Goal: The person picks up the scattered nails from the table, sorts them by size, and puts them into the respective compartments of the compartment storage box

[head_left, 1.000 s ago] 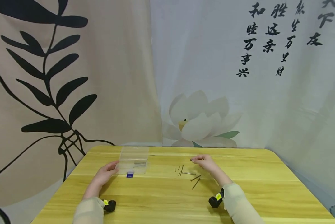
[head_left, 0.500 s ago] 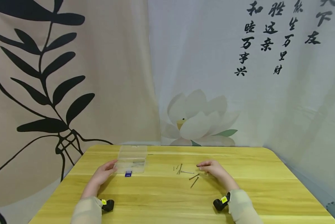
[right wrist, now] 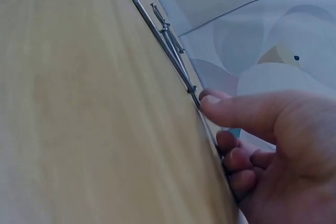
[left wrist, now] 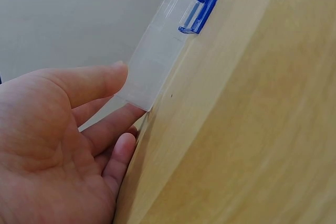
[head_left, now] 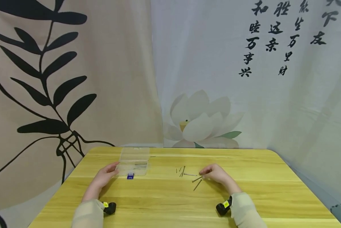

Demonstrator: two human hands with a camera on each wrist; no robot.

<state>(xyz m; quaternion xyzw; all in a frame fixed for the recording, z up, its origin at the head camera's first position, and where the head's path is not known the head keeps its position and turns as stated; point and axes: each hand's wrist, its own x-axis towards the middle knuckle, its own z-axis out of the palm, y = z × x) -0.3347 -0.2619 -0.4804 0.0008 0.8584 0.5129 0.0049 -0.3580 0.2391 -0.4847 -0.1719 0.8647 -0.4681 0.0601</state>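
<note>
A clear plastic box (head_left: 131, 167) with a blue latch (head_left: 130, 176) stands on the table, its lid folded back. My left hand (head_left: 106, 175) holds the box's left side; in the left wrist view the thumb (left wrist: 100, 83) lies against the front corner, with fingers behind and below. My right hand (head_left: 215, 174) is low over the table, thumb and forefinger pinching the end of a nail (head_left: 197, 179). Its other fingers are curled. Another nail (head_left: 197, 185) lies just in front, and a paler nail (head_left: 190, 174) lies to the left of the fingertips.
Several smaller nails (head_left: 183, 171) lie between the box and my right hand. One thin piece (head_left: 153, 156) lies right of the lid, and thin pieces (head_left: 141, 164) show inside the box. A printed curtain (head_left: 204, 79) hangs behind the wooden table (head_left: 164, 202).
My right hand has moved slightly right and toward me, then down to the nail's end, its fingers closing together. My left hand stays at the box. The view has shifted a little.
</note>
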